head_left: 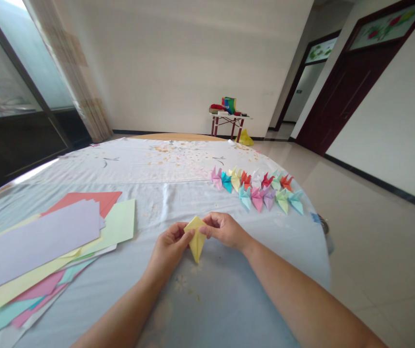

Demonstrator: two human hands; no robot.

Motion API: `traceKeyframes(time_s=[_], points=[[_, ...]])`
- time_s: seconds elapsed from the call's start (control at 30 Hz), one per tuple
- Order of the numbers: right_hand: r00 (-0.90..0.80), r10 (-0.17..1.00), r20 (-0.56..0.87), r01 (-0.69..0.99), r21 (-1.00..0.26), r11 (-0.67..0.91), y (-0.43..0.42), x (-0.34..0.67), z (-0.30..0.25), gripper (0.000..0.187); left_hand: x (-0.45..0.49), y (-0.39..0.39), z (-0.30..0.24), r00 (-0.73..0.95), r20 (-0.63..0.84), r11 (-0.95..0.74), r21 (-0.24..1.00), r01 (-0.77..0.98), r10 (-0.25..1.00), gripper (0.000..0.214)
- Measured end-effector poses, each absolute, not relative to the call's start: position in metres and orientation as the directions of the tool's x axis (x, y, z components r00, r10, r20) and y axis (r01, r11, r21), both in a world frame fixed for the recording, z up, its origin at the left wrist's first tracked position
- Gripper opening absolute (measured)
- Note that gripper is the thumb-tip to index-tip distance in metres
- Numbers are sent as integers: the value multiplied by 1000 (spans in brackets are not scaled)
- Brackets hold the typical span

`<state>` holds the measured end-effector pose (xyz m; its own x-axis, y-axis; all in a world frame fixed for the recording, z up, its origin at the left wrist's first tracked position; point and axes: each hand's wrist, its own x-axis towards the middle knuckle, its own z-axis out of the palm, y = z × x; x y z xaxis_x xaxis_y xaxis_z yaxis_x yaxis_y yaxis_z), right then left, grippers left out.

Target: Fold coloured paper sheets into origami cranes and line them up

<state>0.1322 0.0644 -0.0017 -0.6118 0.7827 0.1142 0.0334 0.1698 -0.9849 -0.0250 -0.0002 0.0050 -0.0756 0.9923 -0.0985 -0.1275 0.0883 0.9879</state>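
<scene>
A piece of yellow folded paper [197,245], kite-shaped with its long point toward me, is held just over the cloth. My left hand [174,241] pinches its left edge between thumb and fingers. On the opposite edge, my right hand [225,228] grips near the upper corner, thumb on top. Beyond my right hand stand several folded paper cranes [257,198] in two rows, in pink, blue, yellow, red, white, green and purple. The fingertips behind the yellow paper are hidden.
Loose sheets of coloured paper [44,241] lie overlapping at the left, a lilac one uppermost. A pale flowered tablecloth [138,164] covers the round table. Against the far wall, a small folding table [229,116] carries a colourful box, with a yellow bag [245,137] on the floor beside it.
</scene>
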Motion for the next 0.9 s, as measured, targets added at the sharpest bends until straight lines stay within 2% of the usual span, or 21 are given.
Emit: traceKeyframes(time_s=[0.17, 0.43, 0.6, 0.77, 0.9], points=[[-624, 770, 129, -2, -986, 164, 65, 134, -2, 29, -23, -1, 6, -101, -104, 83, 977, -195, 989, 31], [-562, 815, 143, -8, -986, 167, 64, 128, -6, 28, -23, 1, 0, -158, -28, 0, 984, -176, 987, 31], [-548, 821, 160, -45, -986, 162, 65, 127, -4, 21, -22, 0, 3, -203, 35, -66, 987, -147, 979, 23], [-556, 818, 147, -77, -989, 126, 65, 127, -1, 19, -22, -2, 3, -191, 2, -40, 981, -192, 982, 19], [-559, 821, 115, -100, -992, 71, 63, 128, 3, 16, -21, -3, 1, -146, -55, 10, 957, -290, 988, 16]])
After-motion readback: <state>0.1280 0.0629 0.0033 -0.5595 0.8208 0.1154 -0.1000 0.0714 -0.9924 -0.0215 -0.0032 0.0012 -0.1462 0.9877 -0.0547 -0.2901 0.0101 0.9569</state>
